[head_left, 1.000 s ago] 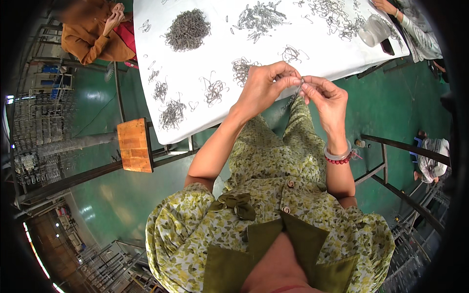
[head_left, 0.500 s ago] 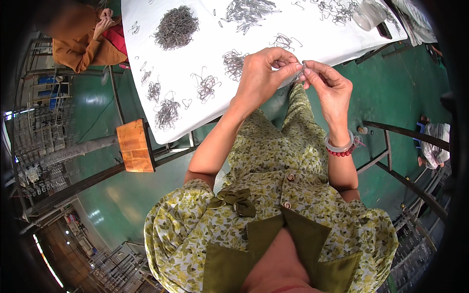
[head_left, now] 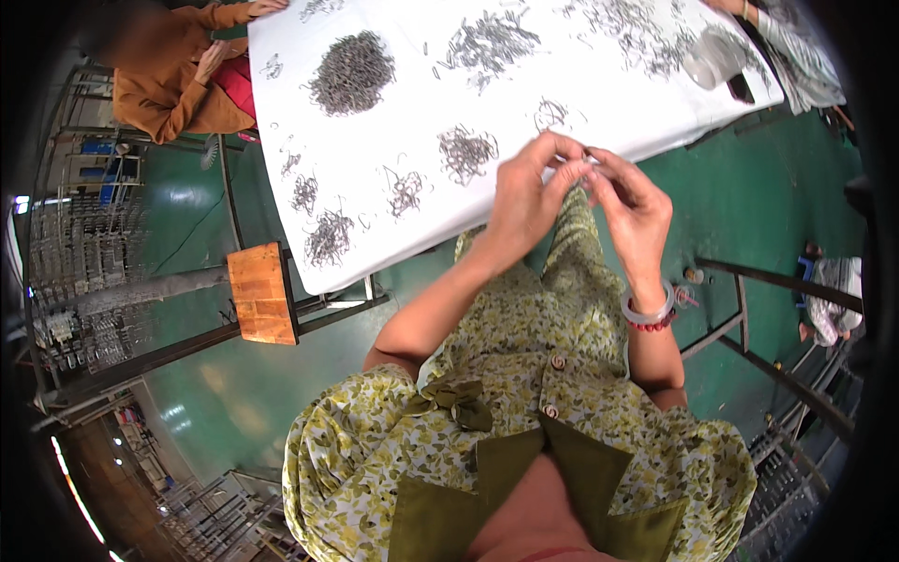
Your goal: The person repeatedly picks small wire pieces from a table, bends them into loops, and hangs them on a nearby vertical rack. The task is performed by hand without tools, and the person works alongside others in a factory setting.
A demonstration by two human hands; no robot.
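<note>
My left hand (head_left: 536,197) and my right hand (head_left: 637,214) meet above my lap, just off the table's near edge. Thumbs and fingers of both are pinched together on a small metal wire piece (head_left: 588,157), mostly hidden by the fingertips; its exact shape is blurred. On the white-covered table (head_left: 412,103), closest to my left hand, lie a heap of bent wire pieces (head_left: 466,155) and a smaller loose group (head_left: 552,112). Further left are another scatter of wire hooks (head_left: 405,192) and a denser pile (head_left: 328,239).
A big dark wire heap (head_left: 352,73) and a spread of straighter metal pieces (head_left: 492,45) lie farther back. A clear plastic container (head_left: 714,60) rests at the far right. Co-workers sit at the far left (head_left: 178,70) and far right (head_left: 796,47). A wooden stool (head_left: 262,293) stands left.
My view has shifted, so the table appears lower. My hands stay pinched together. The left co-worker has stretched one hand onto the table, and a hand now shows at the far right.
</note>
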